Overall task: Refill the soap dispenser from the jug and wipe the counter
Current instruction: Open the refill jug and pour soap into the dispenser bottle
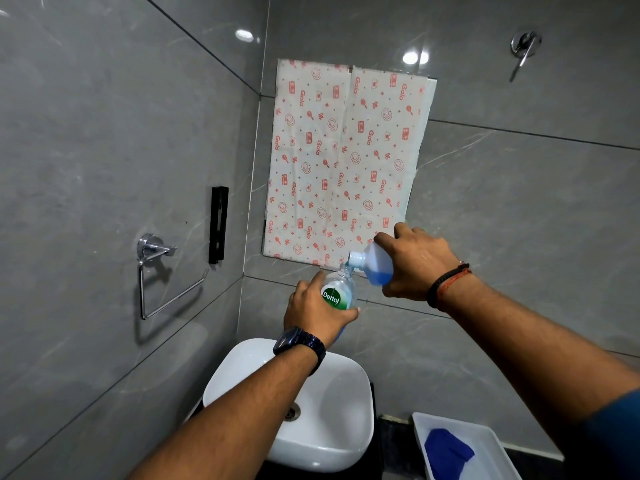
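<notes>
1. Nearest, a white tray (491, 441) is seen just right of the white basin (346, 410), set on the dark bench (388, 445), and a blue cloth (448, 453) is held inside it.
2. Above the basin, the clear soap dispenser (341, 292), marked with a green label, is gripped around its body by the left hand (317, 311), on whose wrist a dark watch (298, 344) is worn.
3. Just up and right of the basin, the jug (375, 266), a small pale bottle with blue liquid pooled in its lower side, is clasped by the right hand (415, 263) and tilted so that its mouth is met with the dispenser's open neck; threaded bands (448, 285) are worn at that wrist.
4. Left of the basin, a chrome ring holder (159, 271) and a black bracket (218, 225) are fixed to the grey tiled wall.
5. Behind the basin, a patterned white-and-red sheet (343, 161) is spread over the wall, and a chrome lever (524, 48) is mounted far up to the right.
</notes>
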Tool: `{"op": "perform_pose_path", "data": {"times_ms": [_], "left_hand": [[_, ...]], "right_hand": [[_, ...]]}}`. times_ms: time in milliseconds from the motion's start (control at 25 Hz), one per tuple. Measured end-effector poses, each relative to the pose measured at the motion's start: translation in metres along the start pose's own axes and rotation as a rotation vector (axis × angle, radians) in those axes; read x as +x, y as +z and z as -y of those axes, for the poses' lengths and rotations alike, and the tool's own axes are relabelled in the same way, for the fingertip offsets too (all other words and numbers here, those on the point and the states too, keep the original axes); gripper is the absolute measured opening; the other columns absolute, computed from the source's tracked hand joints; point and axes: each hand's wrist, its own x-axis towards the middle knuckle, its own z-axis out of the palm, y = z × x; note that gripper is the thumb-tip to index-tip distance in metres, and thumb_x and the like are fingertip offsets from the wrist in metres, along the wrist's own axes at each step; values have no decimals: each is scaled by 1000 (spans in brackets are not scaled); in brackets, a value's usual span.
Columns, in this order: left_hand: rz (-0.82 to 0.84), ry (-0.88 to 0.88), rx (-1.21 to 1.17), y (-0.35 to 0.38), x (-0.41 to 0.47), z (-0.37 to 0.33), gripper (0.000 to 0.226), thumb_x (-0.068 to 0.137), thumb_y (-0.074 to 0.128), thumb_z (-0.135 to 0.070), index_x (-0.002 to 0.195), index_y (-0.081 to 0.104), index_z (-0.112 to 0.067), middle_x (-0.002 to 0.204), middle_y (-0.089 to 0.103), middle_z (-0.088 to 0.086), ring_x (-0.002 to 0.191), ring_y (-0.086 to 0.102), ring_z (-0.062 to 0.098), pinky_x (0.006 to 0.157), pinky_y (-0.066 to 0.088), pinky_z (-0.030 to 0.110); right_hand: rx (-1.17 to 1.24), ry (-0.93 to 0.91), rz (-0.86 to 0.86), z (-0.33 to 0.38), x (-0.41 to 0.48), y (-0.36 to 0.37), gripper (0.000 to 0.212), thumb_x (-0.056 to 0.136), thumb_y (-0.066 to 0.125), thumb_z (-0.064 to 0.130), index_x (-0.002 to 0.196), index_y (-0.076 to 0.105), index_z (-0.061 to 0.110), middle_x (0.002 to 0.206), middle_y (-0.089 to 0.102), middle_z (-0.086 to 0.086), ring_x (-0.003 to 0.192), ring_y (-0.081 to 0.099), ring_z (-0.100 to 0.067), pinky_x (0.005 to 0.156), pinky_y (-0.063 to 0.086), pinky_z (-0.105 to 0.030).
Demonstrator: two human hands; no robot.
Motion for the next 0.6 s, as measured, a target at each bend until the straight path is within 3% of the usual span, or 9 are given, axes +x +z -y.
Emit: {"op": "perform_pose_path", "data": {"times_ms": [600], "left_hand": [[20,-18,-8,2,3,-2,87,52,77,-60,127,41,-32,114,54,0,90,46,14,66,45,27]], "right_hand": [[0,8,9,-3,0,1,76,61,77,45,124,38,27,113,52,-7,93,52,-24,66,55,-39]]}}
